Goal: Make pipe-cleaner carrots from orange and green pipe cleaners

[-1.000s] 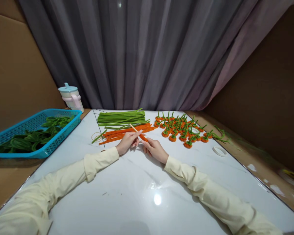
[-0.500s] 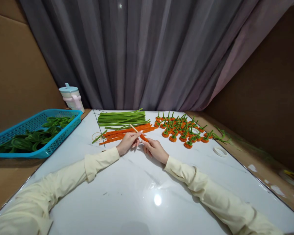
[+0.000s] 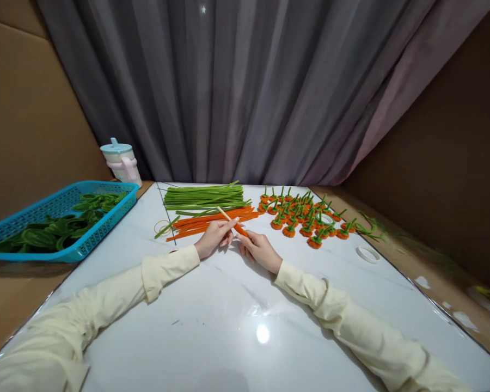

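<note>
A thin wooden stick (image 3: pixel 223 213) slants between my two hands above the white table. My left hand (image 3: pixel 215 238) pinches it near the middle. Orange pipe cleaner (image 3: pixel 241 231) is wound around its lower part, and my right hand (image 3: pixel 262 252) has its fingers closed on that wound part. The stick's lower end is hidden by the right fingers. Just beyond my hands lie loose orange pipe cleaners (image 3: pixel 196 222), with a bundle of green pipe cleaners (image 3: pixel 204 197) behind them. To the right stand several orange pipe-cleaner flowers (image 3: pixel 289 231) with green stems pointing up.
At left, a blue plastic basket (image 3: pixel 81 251) holds green leaf shapes (image 3: pixel 44 235), and a lidded cup (image 3: pixel 123 164) stands behind it. A white tape roll (image 3: pixel 368 254) lies at right; another sits among the flowers. Grey curtains (image 3: pixel 228 98) hang along the back edge.
Both hands keep nearly the same grip and place on the stick. The view has shifted very slightly.
</note>
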`<state>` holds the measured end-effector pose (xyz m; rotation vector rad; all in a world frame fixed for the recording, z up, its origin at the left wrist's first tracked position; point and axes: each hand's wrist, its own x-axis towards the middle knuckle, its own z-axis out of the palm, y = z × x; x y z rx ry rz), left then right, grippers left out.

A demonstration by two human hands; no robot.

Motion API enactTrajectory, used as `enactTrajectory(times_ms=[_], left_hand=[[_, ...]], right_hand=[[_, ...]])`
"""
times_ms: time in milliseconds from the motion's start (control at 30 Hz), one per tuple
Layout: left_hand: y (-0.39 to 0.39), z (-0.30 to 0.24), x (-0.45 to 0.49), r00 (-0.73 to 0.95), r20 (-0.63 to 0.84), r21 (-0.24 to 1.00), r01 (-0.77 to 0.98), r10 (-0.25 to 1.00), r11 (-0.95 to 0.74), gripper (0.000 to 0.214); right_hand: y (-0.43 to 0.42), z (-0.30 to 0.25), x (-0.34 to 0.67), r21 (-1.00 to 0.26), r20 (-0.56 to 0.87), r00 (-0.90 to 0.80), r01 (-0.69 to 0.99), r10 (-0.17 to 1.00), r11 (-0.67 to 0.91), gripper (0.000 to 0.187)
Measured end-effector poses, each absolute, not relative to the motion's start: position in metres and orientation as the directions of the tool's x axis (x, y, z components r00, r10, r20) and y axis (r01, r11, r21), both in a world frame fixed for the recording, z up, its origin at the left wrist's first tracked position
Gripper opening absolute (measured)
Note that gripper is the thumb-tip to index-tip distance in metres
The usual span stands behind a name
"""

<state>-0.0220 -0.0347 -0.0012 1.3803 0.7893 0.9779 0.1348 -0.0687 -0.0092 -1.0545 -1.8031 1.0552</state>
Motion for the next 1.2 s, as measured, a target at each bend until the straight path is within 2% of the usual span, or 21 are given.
enactTrajectory(times_ms=[900,1200], left_hand=[[-0.0354,0.0013,-0.0233,0.406,0.084,0.995,-0.092,0.91,-0.051,0.049],[-0.0335,0.0022,-0.023,0.415,0.033,0.997,-0.073,0.909,-0.003,0.052]], right_hand=[[-0.0663,-0.0109,0.1361,-0.923,0.188,-0.36,0.254,0.914,0.29,0.043],[-0.0661,-0.0086,0.1362,-0.937,0.149,-0.374,0.241,0.915,0.251,0.044]])
